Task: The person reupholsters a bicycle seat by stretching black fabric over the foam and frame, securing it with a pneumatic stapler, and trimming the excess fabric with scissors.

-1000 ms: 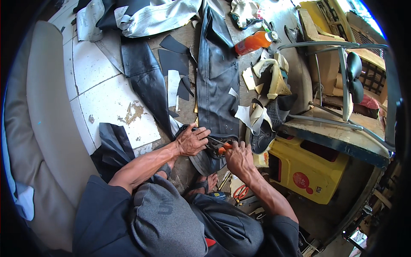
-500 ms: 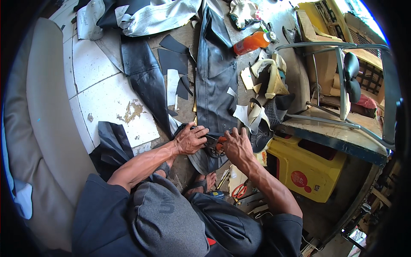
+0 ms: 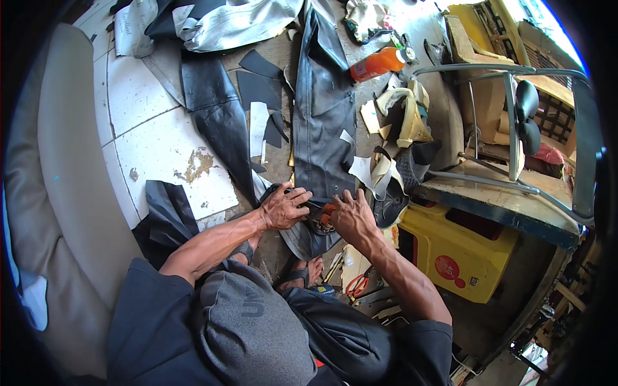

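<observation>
A long strip of black leatherette runs away from me on the floor, its near end under my hands. My left hand is bent over the left edge of this end, fingers curled on a dark piece that is mostly hidden. Close by on the right, my right hand is closed around an orange-handled tool. A thin dark length shows between the two hands; I cannot tell whether it belongs to the tool. Beside my right hand lies a black round piece.
Cut black scraps and a white scrap lie around the strip. An orange bottle rests beyond them. Red-handled scissors lie near my foot. At right stand a yellow crate and a metal-framed chair; a padded grey-brown seat is at left.
Both hands stay at the near end of the strip with almost the same grip. The whole view has shifted very slightly.
</observation>
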Demonstrator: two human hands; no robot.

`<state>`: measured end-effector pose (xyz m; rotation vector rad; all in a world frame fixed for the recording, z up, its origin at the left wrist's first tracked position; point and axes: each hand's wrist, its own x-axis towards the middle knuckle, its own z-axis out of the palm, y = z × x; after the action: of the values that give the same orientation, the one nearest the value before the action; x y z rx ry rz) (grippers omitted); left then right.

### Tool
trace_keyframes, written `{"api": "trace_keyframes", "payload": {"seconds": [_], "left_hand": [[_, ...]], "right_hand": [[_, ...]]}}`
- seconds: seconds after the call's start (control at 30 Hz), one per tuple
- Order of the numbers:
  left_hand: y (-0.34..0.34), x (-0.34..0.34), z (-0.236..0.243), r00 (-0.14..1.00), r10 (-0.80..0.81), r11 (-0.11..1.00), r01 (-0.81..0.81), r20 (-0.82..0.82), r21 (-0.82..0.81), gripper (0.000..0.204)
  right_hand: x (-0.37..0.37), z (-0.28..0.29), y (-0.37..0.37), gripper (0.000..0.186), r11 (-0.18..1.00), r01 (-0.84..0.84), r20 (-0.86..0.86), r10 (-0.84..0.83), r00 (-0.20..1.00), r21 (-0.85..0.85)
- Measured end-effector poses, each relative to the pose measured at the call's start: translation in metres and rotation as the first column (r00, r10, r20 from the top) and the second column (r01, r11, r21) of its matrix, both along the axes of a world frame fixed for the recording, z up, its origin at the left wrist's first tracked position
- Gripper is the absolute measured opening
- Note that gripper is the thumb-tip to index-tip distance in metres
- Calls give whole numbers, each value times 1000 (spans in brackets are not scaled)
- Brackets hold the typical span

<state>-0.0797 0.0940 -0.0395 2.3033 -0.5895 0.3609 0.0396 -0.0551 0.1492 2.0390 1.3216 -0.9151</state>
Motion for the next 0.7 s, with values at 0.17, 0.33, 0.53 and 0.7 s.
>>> {"api": "trace_keyframes", "payload": {"seconds": [0.17,0.33,0.53,0.7], "left_hand": [[3,-2,-4,1000,14,999,-15,19,40,23],[1,1,-2,1000,16,999,-17,25,42,25],[1,1,4,999,30,999,-29,-41,14,32],[6,3,10,995,29,1000,-29,-98,1,37]], "right_hand": [[3,-10,-2,29,996,-10,-15,11,1000,84],[5,-17,-17,34,964,206,-91,-193,977,169],[-31,-10,-30,33,920,352,-17,-355,935,173],[-70,-3,-27,28,777,621,41,-628,778,106]]}}
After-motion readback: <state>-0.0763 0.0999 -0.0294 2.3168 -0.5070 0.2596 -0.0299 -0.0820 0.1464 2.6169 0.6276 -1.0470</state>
